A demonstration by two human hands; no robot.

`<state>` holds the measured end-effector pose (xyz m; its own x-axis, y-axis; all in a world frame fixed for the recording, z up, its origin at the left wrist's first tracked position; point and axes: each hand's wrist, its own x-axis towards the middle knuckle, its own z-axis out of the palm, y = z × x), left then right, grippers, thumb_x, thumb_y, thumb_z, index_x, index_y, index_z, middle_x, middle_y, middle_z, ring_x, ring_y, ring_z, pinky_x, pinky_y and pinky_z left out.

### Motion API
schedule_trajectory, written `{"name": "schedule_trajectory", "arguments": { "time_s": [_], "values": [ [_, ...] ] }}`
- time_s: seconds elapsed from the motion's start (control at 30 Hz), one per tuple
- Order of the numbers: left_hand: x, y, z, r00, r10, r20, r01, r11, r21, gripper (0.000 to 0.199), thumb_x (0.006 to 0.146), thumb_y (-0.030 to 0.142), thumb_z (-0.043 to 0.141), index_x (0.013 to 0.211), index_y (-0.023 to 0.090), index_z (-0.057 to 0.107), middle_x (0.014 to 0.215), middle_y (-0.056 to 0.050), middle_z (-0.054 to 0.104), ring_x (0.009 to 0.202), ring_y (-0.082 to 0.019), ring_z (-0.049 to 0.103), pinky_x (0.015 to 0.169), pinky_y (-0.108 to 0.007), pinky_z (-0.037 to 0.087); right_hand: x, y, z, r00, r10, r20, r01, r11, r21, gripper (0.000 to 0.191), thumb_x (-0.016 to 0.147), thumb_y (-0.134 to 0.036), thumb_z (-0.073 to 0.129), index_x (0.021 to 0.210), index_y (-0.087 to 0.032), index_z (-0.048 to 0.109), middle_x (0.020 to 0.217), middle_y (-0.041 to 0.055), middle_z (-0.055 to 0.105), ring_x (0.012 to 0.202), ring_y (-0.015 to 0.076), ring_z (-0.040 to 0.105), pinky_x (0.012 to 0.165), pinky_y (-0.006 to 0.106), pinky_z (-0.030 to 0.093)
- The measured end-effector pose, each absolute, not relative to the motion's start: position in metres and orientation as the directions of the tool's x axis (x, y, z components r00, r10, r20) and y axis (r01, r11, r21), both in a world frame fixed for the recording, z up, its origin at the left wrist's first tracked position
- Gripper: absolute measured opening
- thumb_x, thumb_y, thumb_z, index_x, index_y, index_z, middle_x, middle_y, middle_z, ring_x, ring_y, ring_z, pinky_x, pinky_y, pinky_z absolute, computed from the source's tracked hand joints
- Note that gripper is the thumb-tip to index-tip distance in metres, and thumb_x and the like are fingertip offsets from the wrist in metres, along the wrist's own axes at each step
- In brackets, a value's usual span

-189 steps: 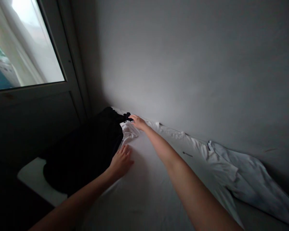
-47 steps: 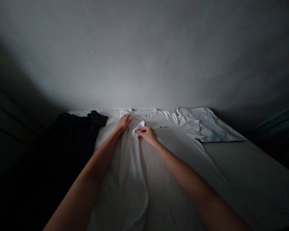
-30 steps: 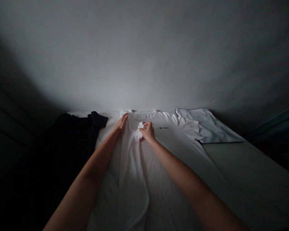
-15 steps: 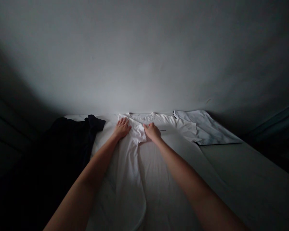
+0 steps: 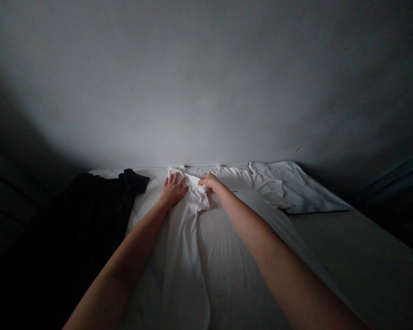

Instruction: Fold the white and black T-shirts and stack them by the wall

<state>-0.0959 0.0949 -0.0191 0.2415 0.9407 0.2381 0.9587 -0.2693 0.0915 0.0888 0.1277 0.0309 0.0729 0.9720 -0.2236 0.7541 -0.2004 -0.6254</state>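
Both your arms reach forward and slightly inward across the bed, and your hands sit near each other at the far end of the white T-shirt (image 5: pixel 189 256). Your left hand (image 5: pixel 174 190) is wide, its fingers spread and lying flat on the cloth just beside a bunched, folded-over flap of the shirt (image 5: pixel 194 195). Your right hand (image 5: pixel 209 182) is narrower, with the fingers close together and reaching left to the flap's upper right edge. You cannot tell from this view whether those fingers pinch the cloth or only rest on it. The shirt lies lengthwise on the white bedsheet (image 5: pixel 147 201), its collar (image 5: pixel 206 170) close to the grey wall (image 5: pixel 206 91) along the bed's far edge, and its long body runs back toward you. A small dark logo (image 5: pixel 234 191) sits just beyond your right hand. Left of your left arm lies a black garment (image 5: pixel 99 206), with its sleeve (image 5: pixel 136 181) near your left hand but apart from it. To the right, a pale grey shirt (image 5: pixel 296 190) lies flat and touches the white shirt's far right side, and a broad stretch of bedsheet runs beyond it and toward you.
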Motion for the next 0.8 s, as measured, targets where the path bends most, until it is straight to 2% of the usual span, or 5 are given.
{"name": "schedule_trajectory", "arguments": {
  "time_s": [0.17, 0.27, 0.4, 0.6, 0.8],
  "values": [
    [-0.097, 0.098, -0.022, 0.238, 0.946, 0.222, 0.955, -0.269, 0.123, 0.058, 0.098, 0.056, 0.038, 0.151, 0.033, 0.041, 0.162, -0.011, 0.030, 0.149, -0.038, 0.025, 0.118, -0.055, 0.023, 0.094, 0.129, 0.030, 0.079, 0.989, -0.128, 0.757, -0.143, -0.638, 0.011, 0.079, -0.021, 0.069, 0.088, -0.015, 0.071, 0.082, 0.0031, 0.073, 0.072, 0.0155, 0.068, 0.061, 0.021, 0.046],
    [-0.098, 0.100, -0.025, 0.233, 0.946, 0.223, 0.955, -0.266, 0.131, 0.061, 0.097, 0.060, 0.036, 0.152, 0.033, 0.039, 0.162, -0.012, 0.030, 0.149, -0.038, 0.024, 0.118, -0.056, 0.023, 0.105, 0.126, 0.026, 0.111, 0.992, -0.052, 0.804, -0.120, -0.582, 0.019, 0.074, -0.020, 0.075, 0.092, -0.016, 0.069, 0.095, 0.0064, 0.073, 0.089, 0.0186, 0.068, 0.071, 0.023, 0.046],
    [-0.097, 0.099, -0.024, 0.231, 0.951, 0.204, 0.956, -0.260, 0.132, 0.063, 0.097, 0.061, 0.035, 0.153, 0.032, 0.037, 0.163, -0.012, 0.029, 0.149, -0.039, 0.025, 0.117, -0.057, 0.024, 0.113, 0.119, 0.021, 0.127, 0.992, 0.019, 0.873, -0.103, -0.477, 0.024, 0.079, -0.024, 0.075, 0.101, -0.018, 0.067, 0.106, 0.0073, 0.073, 0.098, 0.0194, 0.067, 0.078, 0.025, 0.047],
    [-0.097, 0.098, -0.022, 0.232, 0.952, 0.198, 0.957, -0.260, 0.129, 0.062, 0.097, 0.061, 0.035, 0.153, 0.033, 0.038, 0.163, -0.011, 0.029, 0.148, -0.039, 0.026, 0.117, -0.057, 0.024, 0.114, 0.107, 0.023, 0.172, 0.984, -0.044, 0.915, -0.176, -0.362, 0.019, 0.090, -0.032, 0.064, 0.105, -0.021, 0.070, 0.115, 0.0120, 0.072, 0.106, 0.0256, 0.068, 0.077, 0.029, 0.049],
    [-0.098, 0.101, -0.024, 0.266, 0.931, 0.248, 0.947, -0.300, 0.112, 0.060, 0.097, 0.057, 0.040, 0.151, 0.032, 0.041, 0.163, -0.010, 0.029, 0.150, -0.036, 0.024, 0.120, -0.054, 0.020, 0.121, 0.105, 0.027, 0.129, 0.986, -0.101, 0.912, -0.158, -0.378, 0.021, 0.091, -0.034, 0.062, 0.103, -0.021, 0.075, 0.111, 0.0114, 0.074, 0.106, 0.0256, 0.069, 0.075, 0.027, 0.049]
  ]
}}
